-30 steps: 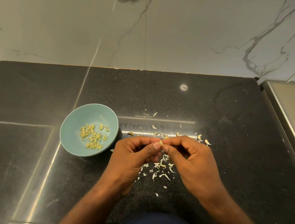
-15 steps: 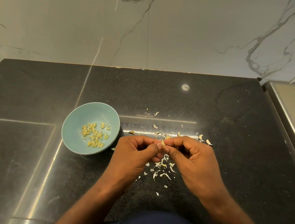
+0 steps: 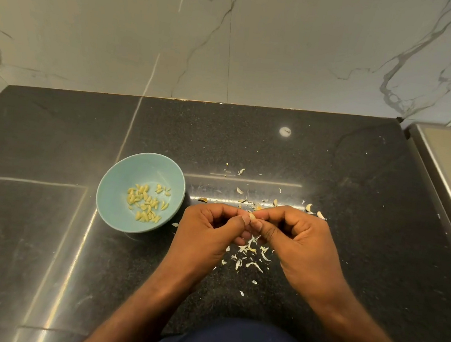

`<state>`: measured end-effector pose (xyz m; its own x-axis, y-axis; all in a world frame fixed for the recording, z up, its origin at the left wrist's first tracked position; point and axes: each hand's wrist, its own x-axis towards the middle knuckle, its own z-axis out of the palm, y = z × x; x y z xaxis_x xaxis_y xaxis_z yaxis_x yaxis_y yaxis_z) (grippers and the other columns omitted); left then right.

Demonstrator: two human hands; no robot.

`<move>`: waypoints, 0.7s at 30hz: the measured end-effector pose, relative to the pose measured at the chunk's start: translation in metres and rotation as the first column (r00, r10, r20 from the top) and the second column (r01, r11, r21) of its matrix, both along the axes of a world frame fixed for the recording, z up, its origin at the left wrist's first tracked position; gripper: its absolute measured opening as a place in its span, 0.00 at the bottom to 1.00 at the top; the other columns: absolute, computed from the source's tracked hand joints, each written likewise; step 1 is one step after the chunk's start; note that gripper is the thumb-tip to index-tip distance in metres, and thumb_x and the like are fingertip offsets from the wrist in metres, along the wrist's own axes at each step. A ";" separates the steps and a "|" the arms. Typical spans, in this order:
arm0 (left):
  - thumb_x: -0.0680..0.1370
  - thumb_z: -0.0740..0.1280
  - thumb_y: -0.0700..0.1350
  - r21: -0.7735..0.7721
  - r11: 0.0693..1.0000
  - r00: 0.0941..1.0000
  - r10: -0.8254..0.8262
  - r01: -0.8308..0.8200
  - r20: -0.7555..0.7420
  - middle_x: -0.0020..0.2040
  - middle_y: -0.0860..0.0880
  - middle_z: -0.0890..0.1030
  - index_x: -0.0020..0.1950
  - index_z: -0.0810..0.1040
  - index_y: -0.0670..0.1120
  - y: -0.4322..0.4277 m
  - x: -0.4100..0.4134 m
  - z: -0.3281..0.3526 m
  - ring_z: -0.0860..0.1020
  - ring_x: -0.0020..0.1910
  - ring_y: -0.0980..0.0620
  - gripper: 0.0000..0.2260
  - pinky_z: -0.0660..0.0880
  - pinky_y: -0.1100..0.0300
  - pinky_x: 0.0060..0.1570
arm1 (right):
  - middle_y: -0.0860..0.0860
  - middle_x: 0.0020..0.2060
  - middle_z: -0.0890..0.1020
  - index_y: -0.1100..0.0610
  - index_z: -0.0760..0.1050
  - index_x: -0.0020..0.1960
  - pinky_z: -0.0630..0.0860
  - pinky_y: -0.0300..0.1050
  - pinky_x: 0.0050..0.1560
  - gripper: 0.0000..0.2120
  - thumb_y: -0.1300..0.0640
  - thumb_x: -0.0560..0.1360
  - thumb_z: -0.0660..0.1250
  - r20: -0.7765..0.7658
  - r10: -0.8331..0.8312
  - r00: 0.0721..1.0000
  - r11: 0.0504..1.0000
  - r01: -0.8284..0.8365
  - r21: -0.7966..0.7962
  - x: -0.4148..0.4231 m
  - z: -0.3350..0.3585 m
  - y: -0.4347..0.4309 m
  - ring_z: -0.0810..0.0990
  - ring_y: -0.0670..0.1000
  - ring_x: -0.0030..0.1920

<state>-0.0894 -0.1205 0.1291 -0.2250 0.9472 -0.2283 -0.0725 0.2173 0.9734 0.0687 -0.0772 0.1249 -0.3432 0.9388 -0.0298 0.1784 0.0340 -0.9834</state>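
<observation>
Together, the left hand (image 3: 209, 225) and right hand (image 3: 295, 236) pinch one small pale seed (image 3: 252, 216) between curled fingertips, above white husk scraps (image 3: 251, 255) on the black speckled stone counter (image 3: 355, 215), just right of the light-blue round bowl (image 3: 121, 180) holding peeled yellowish kernels (image 3: 146, 202).

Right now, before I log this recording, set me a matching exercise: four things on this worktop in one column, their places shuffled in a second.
Things
1. small pale seed
2. pale yellow peeled kernels
3. thin whitish husk scraps
4. light blue round bowl

Places
A. scattered loose on the black speckled counter
B. standing on the counter, just outside the left hand
C. pinched between the fingertips of the left hand and the right hand
D. lying inside the bowl

Pairs: 1-C, 2-D, 3-A, 4-B.
</observation>
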 end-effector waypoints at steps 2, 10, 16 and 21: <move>0.77 0.70 0.39 -0.008 1.000 1.000 -0.012 0.012 0.027 0.38 0.42 0.85 0.46 0.85 0.43 0.000 -0.001 0.001 0.83 0.39 0.49 0.04 0.81 0.59 0.43 | 0.47 0.40 0.87 0.54 0.84 0.49 0.81 0.40 0.45 0.06 0.62 0.73 0.74 -0.003 0.007 1.000 1.000 -0.007 -0.004 0.000 0.000 0.000 0.85 0.46 0.41; 0.77 0.70 0.38 -0.005 0.998 0.998 -0.063 0.063 0.017 0.38 0.44 0.85 0.44 0.85 0.42 0.000 -0.005 0.003 0.83 0.37 0.51 0.04 0.80 0.62 0.40 | 0.47 0.40 0.87 0.57 0.85 0.49 0.81 0.38 0.46 0.07 0.64 0.73 0.74 0.010 0.027 1.000 1.000 -0.028 0.011 0.000 -0.002 0.001 0.85 0.45 0.42; 0.75 0.72 0.41 0.001 0.999 0.997 -0.040 0.040 -0.059 0.37 0.43 0.85 0.42 0.84 0.44 -0.001 -0.001 0.002 0.81 0.35 0.53 0.02 0.79 0.64 0.38 | 0.45 0.40 0.87 0.56 0.85 0.49 0.81 0.38 0.46 0.07 0.65 0.73 0.74 0.003 0.027 1.000 1.000 -0.027 -0.002 0.001 -0.001 -0.002 0.85 0.44 0.42; 0.76 0.71 0.40 -0.010 1.000 0.998 -0.008 0.008 -0.065 0.36 0.44 0.84 0.44 0.84 0.43 0.000 0.000 0.000 0.81 0.35 0.54 0.03 0.78 0.63 0.39 | 0.47 0.40 0.87 0.54 0.84 0.49 0.82 0.41 0.46 0.07 0.64 0.74 0.73 0.006 0.030 1.000 0.999 -0.030 -0.017 -0.002 -0.001 -0.002 0.85 0.47 0.42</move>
<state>-0.0893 -0.1205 0.1286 -0.2319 0.9470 -0.2223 -0.0073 0.2269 0.9739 0.0672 -0.0793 0.1240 -0.3710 0.9274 -0.0475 0.1836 0.0232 -0.9827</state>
